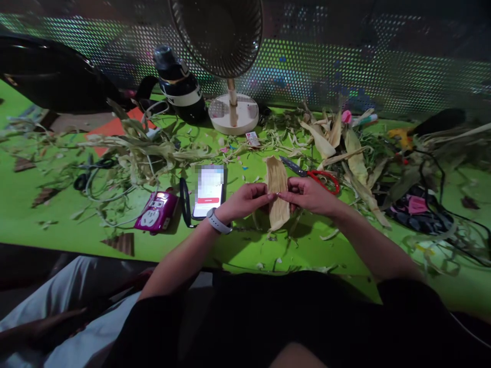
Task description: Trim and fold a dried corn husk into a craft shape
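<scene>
A dry, pale tan corn husk (277,176) stretches upright between my two hands over the green table. My left hand (251,198), with a watch on its wrist, pinches the husk's left edge near its middle. From the other side my right hand (307,195) grips it, and both thumbs meet on its front. Fingers behind the husk are hidden. Just beyond my right hand lie scissors (324,179) with red handles, their blades pointing toward the top of the husk. A lit phone (209,197) lies left of my left hand.
A white-based fan (233,120) and a black bottle (182,94) stand at the back. Husk piles (356,153) lie right and left. A purple power strip (156,212) with a cable sits left of the phone. Another person's legs (88,286) show at lower left.
</scene>
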Available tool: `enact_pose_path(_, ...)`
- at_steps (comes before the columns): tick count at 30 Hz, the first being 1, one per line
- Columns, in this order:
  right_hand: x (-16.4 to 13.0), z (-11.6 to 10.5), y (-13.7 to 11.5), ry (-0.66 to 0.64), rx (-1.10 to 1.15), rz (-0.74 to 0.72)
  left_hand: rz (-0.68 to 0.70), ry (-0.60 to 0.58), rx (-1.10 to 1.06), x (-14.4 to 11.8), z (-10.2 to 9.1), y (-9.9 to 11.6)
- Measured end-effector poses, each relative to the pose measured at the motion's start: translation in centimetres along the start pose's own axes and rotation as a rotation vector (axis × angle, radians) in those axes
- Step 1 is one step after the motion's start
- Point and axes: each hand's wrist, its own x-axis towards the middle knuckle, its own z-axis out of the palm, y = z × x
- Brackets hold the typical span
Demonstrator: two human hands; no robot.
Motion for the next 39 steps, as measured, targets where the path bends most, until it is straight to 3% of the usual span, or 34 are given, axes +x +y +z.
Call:
enact_pose_path(6, -0.4, 0.0, -0.8, -0.071, -0.061, 0.075, 0.083, -0.007, 0.173, 0.0, -0.3, -0.3)
enact_pose_path(15, -0.5, -0.3, -0.1, -0.081, -0.217, -0.021, 0.113, -0.058, 0.25, -0.2, -0.2, 0.0)
enact_pose_path(19, -0.5, -0.4, 0.1, -0.125, -0.157, -0.01, 0.115, -0.091, 0.229, -0.2, -0.2, 0.1)
enact_pose_path(26, -0.4, 0.2, 0.1, -0.054, -0.141, 0.011, 0.113, -0.069, 0.301, -0.2, -0.2, 0.0)
enact_pose_path(34, -0.3, 0.1, -0.2, -0.1, -0.05, -0.001, 0.098, -0.131, 0.172, -0.2, -0.2, 0.0)
enact_pose_path(39, -0.2, -0.1, 0.3, -0.103, -0.119, 0.017, 0.153, -0.105, 0.381, -0.1, -0.3, -0.3)
